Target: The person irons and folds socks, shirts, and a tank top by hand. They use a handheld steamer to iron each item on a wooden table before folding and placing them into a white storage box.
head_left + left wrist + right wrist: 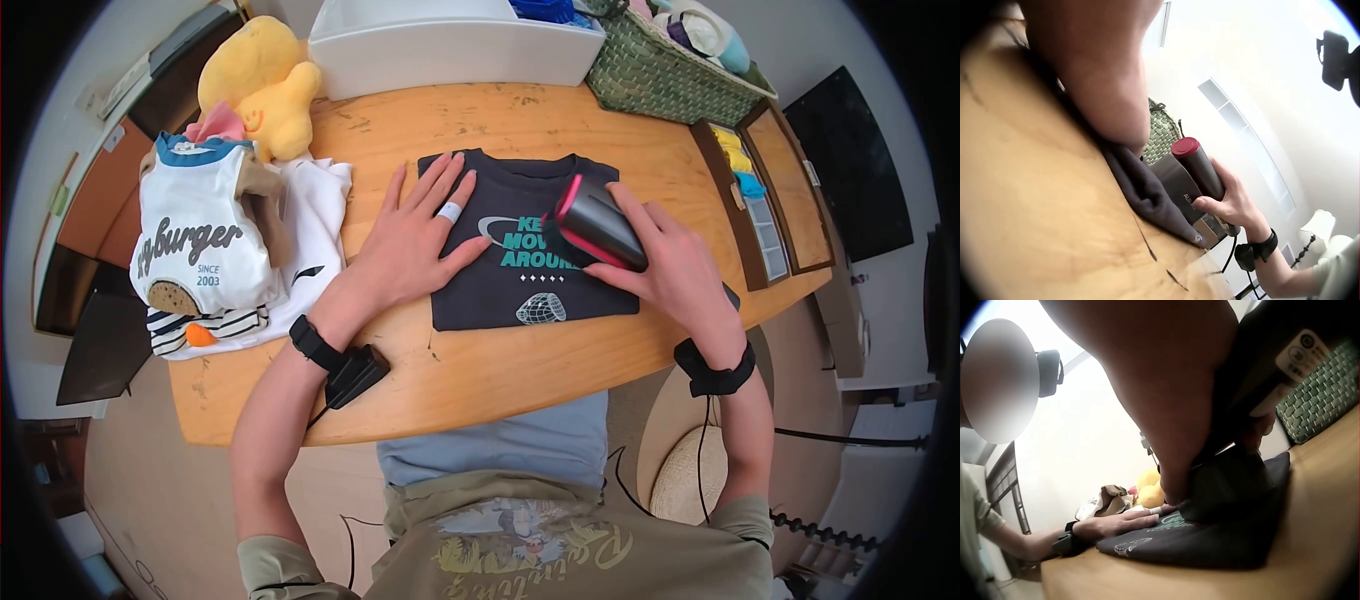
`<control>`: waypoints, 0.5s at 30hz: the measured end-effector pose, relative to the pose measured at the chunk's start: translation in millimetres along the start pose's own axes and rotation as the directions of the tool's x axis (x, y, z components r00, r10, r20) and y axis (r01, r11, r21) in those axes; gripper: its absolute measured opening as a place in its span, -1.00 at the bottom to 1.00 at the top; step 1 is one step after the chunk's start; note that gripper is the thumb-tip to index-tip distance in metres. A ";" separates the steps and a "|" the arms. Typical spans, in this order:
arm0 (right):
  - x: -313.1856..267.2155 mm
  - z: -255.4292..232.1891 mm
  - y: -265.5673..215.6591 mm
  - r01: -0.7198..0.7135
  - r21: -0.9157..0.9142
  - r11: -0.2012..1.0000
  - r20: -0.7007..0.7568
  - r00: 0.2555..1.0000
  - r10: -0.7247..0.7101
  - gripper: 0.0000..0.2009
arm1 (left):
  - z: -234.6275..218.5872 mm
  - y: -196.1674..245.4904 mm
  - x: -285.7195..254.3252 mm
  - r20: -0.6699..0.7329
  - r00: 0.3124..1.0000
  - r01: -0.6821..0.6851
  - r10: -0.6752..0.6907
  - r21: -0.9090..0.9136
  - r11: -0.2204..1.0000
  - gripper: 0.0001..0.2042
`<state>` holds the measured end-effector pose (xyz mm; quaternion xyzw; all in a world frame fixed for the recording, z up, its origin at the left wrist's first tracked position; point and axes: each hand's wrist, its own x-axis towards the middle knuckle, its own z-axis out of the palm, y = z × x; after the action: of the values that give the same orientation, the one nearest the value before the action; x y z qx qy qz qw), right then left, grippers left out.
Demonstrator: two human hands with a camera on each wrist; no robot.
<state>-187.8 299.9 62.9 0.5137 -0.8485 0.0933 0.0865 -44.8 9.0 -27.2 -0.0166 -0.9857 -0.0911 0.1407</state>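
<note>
A dark folded T-shirt (480, 290) with green lettering lies on the wooden table. My left hand (415, 240) rests flat on its left part, fingers spread, a white band round one finger. In my right hand (675, 260) I grip a dark grey handheld garment steamer (600, 220) with pink-red trim, over the shirt's right half. It covers part of the lettering. The left wrist view shows the steamer's red round end (1185, 147) and my right fingers curled round its body. From the right wrist, the steamer's dark head (1229, 487) is right at the cloth.
Folded clothes (205, 215) are stacked at the left, a yellow plush toy (262, 85) behind them. A white bin (450, 55) and a green woven basket (670, 75) stand at the back. On the right sits an open wooden box (790, 190). The table's front edge (420, 430) is near my body.
</note>
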 end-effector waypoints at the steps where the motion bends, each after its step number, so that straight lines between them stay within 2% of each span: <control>1: -3.5 1.2 3.8 -0.032 -0.003 0.999 -0.020 0.999 0.031 -0.17 | -0.4 0.0 -0.2 0.001 1.000 -0.002 0.002 0.000 1.000 -0.25; 7: -20.6 4.2 28.9 -0.265 -0.076 0.961 -0.082 0.962 0.259 -0.14 | -4.6 8.5 -3.9 -0.066 0.998 -0.014 0.016 0.020 1.000 -0.34; 10: -26.7 3.3 38.7 -0.325 -0.070 0.943 -0.104 0.943 0.317 -0.12 | -19.7 17.1 -4.8 -0.040 0.981 -0.192 0.189 -0.110 0.975 -0.42; 11: -28.7 3.2 41.1 -0.338 -0.076 0.938 -0.113 0.938 0.329 -0.11 | -19.3 17.9 -5.9 0.007 0.971 -0.235 0.239 -0.160 0.959 -0.44; 12: -27.3 -4.1 35.7 -0.420 -0.057 0.906 -0.042 0.907 0.419 -0.13 | -18.5 17.9 -8.0 0.052 0.956 -0.273 0.290 -0.213 0.938 -0.45; 13: -30.5 -5.7 37.8 -0.394 -0.014 0.919 -0.034 0.919 0.394 -0.14 | -17.7 18.6 -9.5 0.094 0.935 -0.307 0.341 -0.266 0.914 -0.46; 15: -41.4 -12.0 47.7 -0.338 0.070 0.938 -0.023 0.940 0.341 -0.16 | -18.1 21.0 -10.6 0.095 0.936 -0.311 0.339 -0.228 0.923 -0.45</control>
<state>-210.7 360.0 61.2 0.3605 -0.9192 0.1433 0.0671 -28.5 26.2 -9.5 -0.2009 -0.9612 -0.1684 0.0856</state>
